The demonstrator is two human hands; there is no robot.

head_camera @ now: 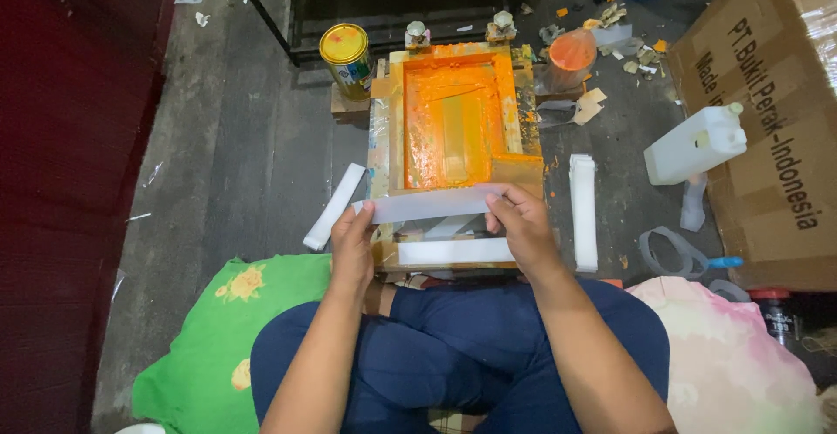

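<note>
Both hands pinch one white strip [432, 203] flat over near edge of orange-inked screen frame [453, 120]: left hand [353, 242] at its left end, right hand [523, 225] at right. Second white strip [455, 251] just below; strip stacks [582, 212] flank frame.

Bare forearms, no sleeves visible; hands [436, 238] ungloved; dark navy trousers [453, 356] on legs.

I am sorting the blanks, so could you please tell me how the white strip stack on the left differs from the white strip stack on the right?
The left white strip stack lies slanted on the floor; the right white strip stack lies straight, parallel to the orange-inked screen frame. The left one looks shorter and thinner, the right longer and taller. Both are white, narrow and untouched by either hand.
</note>
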